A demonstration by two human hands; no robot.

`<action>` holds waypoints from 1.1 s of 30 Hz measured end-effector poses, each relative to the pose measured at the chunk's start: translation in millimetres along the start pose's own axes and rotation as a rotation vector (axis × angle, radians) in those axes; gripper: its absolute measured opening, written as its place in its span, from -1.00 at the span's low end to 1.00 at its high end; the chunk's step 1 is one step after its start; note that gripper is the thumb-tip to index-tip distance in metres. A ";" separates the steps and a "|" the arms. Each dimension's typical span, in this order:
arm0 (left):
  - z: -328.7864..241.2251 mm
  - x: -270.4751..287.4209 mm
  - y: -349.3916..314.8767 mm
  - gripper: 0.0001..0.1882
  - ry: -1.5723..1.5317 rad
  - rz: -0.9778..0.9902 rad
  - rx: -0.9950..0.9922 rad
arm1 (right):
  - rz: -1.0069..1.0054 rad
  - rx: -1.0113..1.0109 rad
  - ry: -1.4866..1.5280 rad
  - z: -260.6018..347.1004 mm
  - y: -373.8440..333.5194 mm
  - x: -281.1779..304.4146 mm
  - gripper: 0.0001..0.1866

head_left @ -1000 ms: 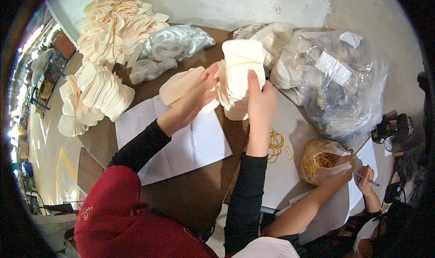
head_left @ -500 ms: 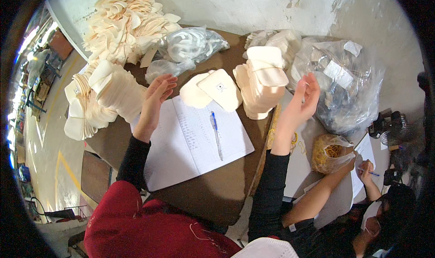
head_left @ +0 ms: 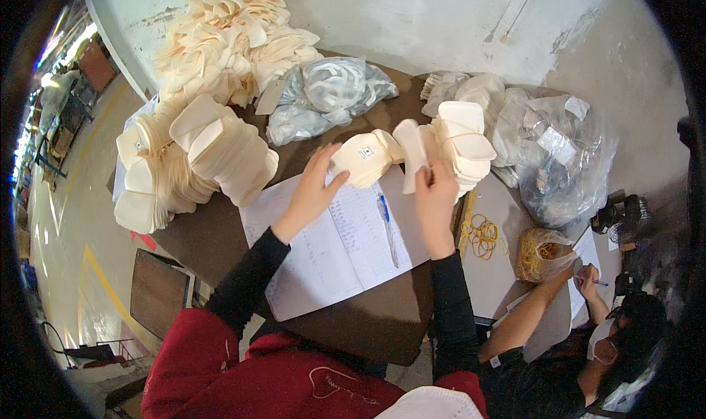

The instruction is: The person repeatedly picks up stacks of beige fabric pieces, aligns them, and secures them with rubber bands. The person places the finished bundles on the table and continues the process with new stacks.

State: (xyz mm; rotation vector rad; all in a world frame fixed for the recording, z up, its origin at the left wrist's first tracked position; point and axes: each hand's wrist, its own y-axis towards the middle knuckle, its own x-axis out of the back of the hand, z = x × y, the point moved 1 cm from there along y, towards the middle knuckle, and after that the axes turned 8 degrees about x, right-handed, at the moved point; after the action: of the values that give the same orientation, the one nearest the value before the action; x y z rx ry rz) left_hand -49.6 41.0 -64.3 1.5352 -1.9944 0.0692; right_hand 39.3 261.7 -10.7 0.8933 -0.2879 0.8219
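The right hand [head_left: 437,198] pinches the edge of a curved cream piece [head_left: 413,151]. The left hand [head_left: 312,195] cups the outer end of one cream bundle [head_left: 360,162], thumb and fingers parted; whether it grips firmly, I cannot tell. The bundle lies between the hands, above one open notebook [head_left: 331,257]: smooth, pale, round-ended, layered, with one small square black-and-white mark. Whether the pinched piece belongs to it is unclear. One blue-tipped pen [head_left: 387,228] rests on the notebook. Just right stands one tall banded stack [head_left: 465,143]; at far left, at least two more bundles [head_left: 224,151]. Beyond are one loose heap [head_left: 228,44] and one greyish plastic bag [head_left: 334,88].
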 end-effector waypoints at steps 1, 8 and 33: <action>11.4 -5.9 16.5 -0.46 -0.078 0.052 0.095 | -0.026 0.048 -0.012 -3.9 3.0 2.2 -0.77; 1.8 -20.2 74.2 -0.29 -0.140 0.336 0.339 | -0.121 0.094 0.037 -7.8 1.6 0.3 -0.75; -72.8 29.0 18.1 -0.42 0.176 0.381 -0.284 | -0.127 0.334 0.271 36.7 -7.0 14.9 -0.80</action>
State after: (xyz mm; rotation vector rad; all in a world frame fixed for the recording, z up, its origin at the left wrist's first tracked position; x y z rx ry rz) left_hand -38.3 50.8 14.7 0.9295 -2.0280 0.0689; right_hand 58.2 238.1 15.9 1.0850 0.1472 0.8753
